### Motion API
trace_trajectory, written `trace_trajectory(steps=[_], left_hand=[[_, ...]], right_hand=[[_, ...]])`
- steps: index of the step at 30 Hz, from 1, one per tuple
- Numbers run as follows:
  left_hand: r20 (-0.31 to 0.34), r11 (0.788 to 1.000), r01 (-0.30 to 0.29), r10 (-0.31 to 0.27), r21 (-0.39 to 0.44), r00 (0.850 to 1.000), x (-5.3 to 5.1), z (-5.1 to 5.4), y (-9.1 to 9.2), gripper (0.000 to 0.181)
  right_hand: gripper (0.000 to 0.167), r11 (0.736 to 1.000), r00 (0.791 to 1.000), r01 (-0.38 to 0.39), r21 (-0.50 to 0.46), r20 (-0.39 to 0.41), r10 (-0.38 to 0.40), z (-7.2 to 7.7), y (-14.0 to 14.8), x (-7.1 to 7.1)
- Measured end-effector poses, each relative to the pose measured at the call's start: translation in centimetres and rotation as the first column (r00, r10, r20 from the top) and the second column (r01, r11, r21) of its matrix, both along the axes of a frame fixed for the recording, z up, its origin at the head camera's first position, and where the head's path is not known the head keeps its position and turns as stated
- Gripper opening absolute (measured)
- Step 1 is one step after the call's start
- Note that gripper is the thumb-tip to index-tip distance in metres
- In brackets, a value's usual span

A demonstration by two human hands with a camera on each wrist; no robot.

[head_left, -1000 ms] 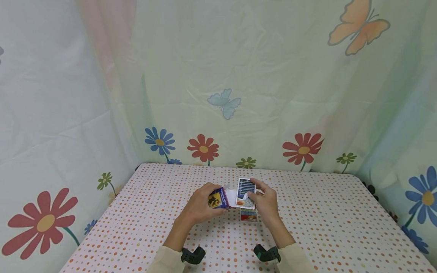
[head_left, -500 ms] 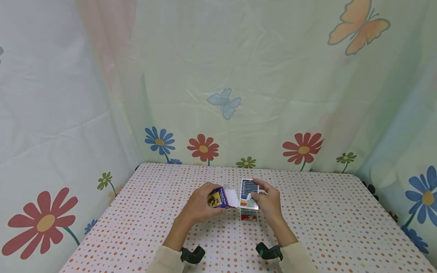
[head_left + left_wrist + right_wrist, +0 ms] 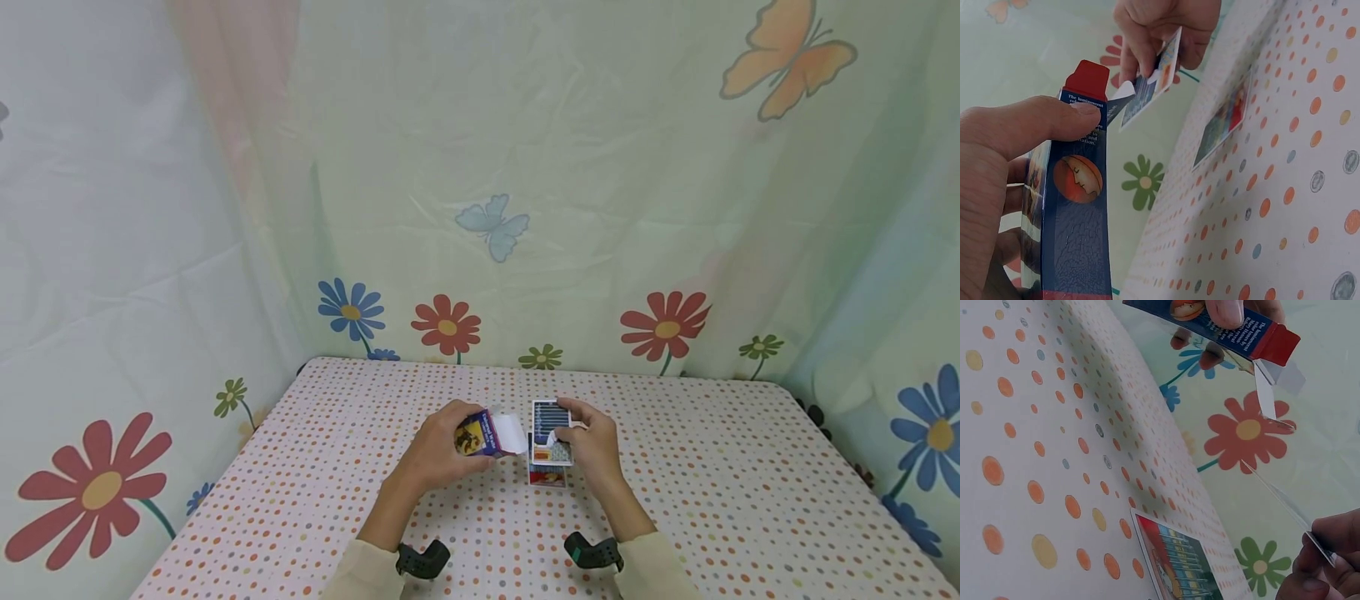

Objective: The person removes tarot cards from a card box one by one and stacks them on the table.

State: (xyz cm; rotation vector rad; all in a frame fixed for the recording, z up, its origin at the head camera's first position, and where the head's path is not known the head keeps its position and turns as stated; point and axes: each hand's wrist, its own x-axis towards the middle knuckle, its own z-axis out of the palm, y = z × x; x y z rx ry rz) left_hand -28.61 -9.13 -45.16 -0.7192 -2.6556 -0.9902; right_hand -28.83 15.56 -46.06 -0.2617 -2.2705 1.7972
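Observation:
My left hand (image 3: 442, 447) grips a blue and yellow card box (image 3: 475, 435), its white flap standing open toward the right. In the left wrist view the thumb presses the box's dark blue side (image 3: 1079, 225), beside a red end flap (image 3: 1088, 80). With thumb and fingers, my right hand (image 3: 594, 443) pinches a white-edged card (image 3: 551, 417) with dark blue stripes. That card is held above another card (image 3: 547, 475), red at its near end, which lies on the table. The right wrist view shows the held card (image 3: 1285, 506) edge-on, apart from the box.
A dotted cloth covers the table (image 3: 337, 500). Behind it hangs a pale curtain (image 3: 600, 167) with flowers and butterflies. Dark round objects (image 3: 813, 419) stand past the table's right edge. A black device (image 3: 423, 560) is on the left wrist, another (image 3: 592, 551) on the right.
The right hand has moved the pinched card to the right and slightly nearer, away from the box flap and over the lying card. The left hand and box have barely moved.

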Motion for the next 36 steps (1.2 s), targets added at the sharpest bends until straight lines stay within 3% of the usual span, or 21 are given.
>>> trace_trajectory(steps=[18, 36], left_hand=[[0.016, 1.000, -0.004, 0.003, 0.018, 1.000, 0.1, 0.2, -0.1, 0.072], [0.022, 0.999, -0.003, 0.003, 0.034, 1.000, 0.2, 0.4, -0.3, 0.071]], right_hand=[[0.048, 0.992, 0.996, -0.036, 0.121, 0.083, 0.026, -2.0, -0.3, -0.5], [0.050, 0.974, 0.993, -0.087, 0.208, 0.094, 0.069, -3.3, -0.6, -0.5]])
